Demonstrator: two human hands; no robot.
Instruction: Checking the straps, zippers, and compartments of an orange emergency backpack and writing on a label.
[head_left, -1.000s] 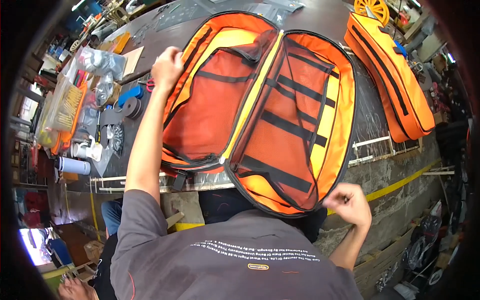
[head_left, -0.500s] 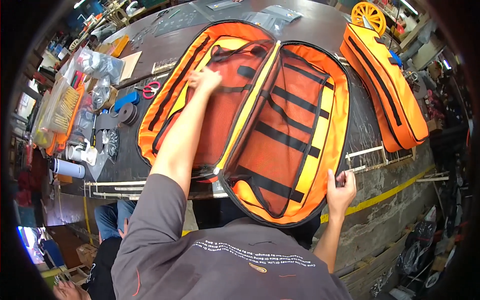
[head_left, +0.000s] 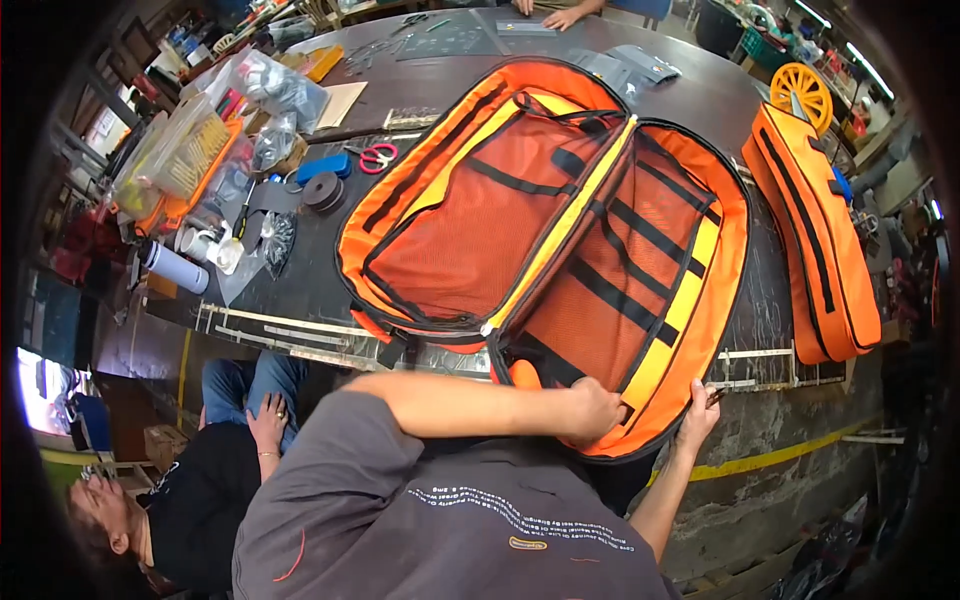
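An orange bag (head_left: 722, 330) lies unfolded on the table, both halves lined with dark mesh and edged by a black zipper. Yellow panels and several black straps show in the right half. My left arm crosses the bag's near end. The left hand (head_left: 597, 412) is closed in a fist over the right half's lower corner, beside a black strap end; whatever its fingers grip is hidden. At the near right rim, my right hand (head_left: 697, 415) has its thumb against the orange edge. A small dark object (head_left: 715, 397) juts from its closed fingers.
A second orange bag (head_left: 815, 240) stands at the right, before a yellow wheel (head_left: 801, 98). Scissors (head_left: 378, 158), a black roll (head_left: 322, 192), a bottle (head_left: 176, 268) and plastic bins lie left. One person sits at lower left; another person's hands (head_left: 560, 16) are across the table.
My left hand has moved from the bag's left half to the near corner of the right half and closed. My right hand stays near the right rim. The view has shifted.
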